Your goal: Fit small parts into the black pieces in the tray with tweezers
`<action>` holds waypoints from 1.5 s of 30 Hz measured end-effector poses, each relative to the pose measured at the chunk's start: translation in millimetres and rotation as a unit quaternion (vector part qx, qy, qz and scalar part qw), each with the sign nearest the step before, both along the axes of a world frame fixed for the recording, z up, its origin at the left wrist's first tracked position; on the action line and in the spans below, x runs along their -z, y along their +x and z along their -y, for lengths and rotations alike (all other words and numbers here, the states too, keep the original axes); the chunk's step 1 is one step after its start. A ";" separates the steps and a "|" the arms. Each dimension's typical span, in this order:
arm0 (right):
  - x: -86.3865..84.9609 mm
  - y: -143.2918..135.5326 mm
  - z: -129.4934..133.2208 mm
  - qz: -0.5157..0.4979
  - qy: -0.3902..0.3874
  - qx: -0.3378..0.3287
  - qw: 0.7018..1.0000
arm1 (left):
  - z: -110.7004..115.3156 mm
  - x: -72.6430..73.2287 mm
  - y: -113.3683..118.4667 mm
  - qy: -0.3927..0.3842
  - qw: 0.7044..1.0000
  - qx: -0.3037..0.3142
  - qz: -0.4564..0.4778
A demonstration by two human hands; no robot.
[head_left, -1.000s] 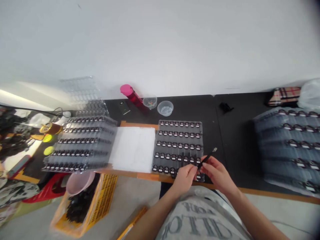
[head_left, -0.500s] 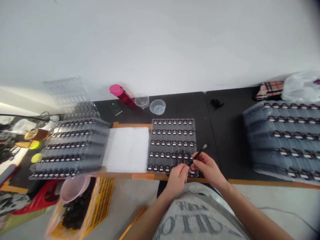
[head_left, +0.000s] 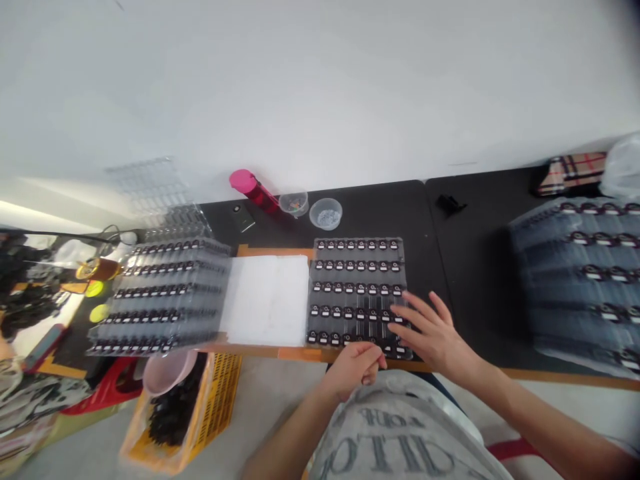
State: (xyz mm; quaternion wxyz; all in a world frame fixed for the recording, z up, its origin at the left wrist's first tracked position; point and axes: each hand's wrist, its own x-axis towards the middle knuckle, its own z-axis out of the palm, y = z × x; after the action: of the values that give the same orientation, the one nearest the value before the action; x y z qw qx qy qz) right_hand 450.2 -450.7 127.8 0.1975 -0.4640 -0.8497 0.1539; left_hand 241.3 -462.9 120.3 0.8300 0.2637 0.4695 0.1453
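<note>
My left hand (head_left: pixel 356 365) is closed, fingers curled, at the front edge of a clear plastic tray (head_left: pixel 333 299); whatever it may hold is hidden. My right hand (head_left: pixel 431 332) is open, its fingers spread over the tray's right side near the lower rows. The tray carries several rows of small black parts with white labels (head_left: pixel 372 289). Left of the tray lies a white sheet or pad (head_left: pixel 267 300).
Stacked filled trays stand at left (head_left: pixel 200 293) and right (head_left: pixel 550 293). Behind are a pink bottle (head_left: pixel 257 191), two clear tubs (head_left: pixel 326 215) and a small black object (head_left: pixel 450 205). A yellow crate (head_left: pixel 220 390) with black parts sits below the table's edge.
Both hands held a thin black strip with a metal end; it no longer shows. My right hand has let go and spread its fingers; my left has drawn slightly down. The view has shifted.
</note>
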 end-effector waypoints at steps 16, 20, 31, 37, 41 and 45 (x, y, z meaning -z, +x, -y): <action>27.9 -36.1 36.8 -0.123 -0.210 0.161 0.957 | -340.4 38.9 -50.7 0.576 0.627 0.246 -0.463; 27.9 -44.9 53.9 -0.141 -0.237 0.213 0.937 | -377.7 66.5 -36.4 0.550 0.609 0.338 -0.462; 29.0 -63.6 63.0 -0.170 -0.262 0.270 0.911 | -387.7 101.6 -26.8 0.481 0.606 0.378 -0.508; 27.7 -70.1 64.2 -0.187 -0.277 0.298 0.894 | -389.4 111.1 -26.9 0.479 0.663 0.318 -0.478; 26.5 -68.9 65.0 -0.185 -0.277 0.304 0.893 | -387.8 112.9 -26.5 0.489 0.673 0.298 -0.467; 27.9 -67.0 66.5 -0.181 -0.274 0.297 0.897 | -389.6 110.2 -26.7 0.490 0.697 0.271 -0.448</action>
State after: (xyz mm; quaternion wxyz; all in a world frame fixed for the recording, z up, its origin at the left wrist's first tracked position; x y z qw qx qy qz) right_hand 383.2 -517.2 99.8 0.2495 -0.6944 -0.5462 0.3965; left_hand 214.6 -73.3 10.1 0.2784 0.7829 0.5563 -0.0111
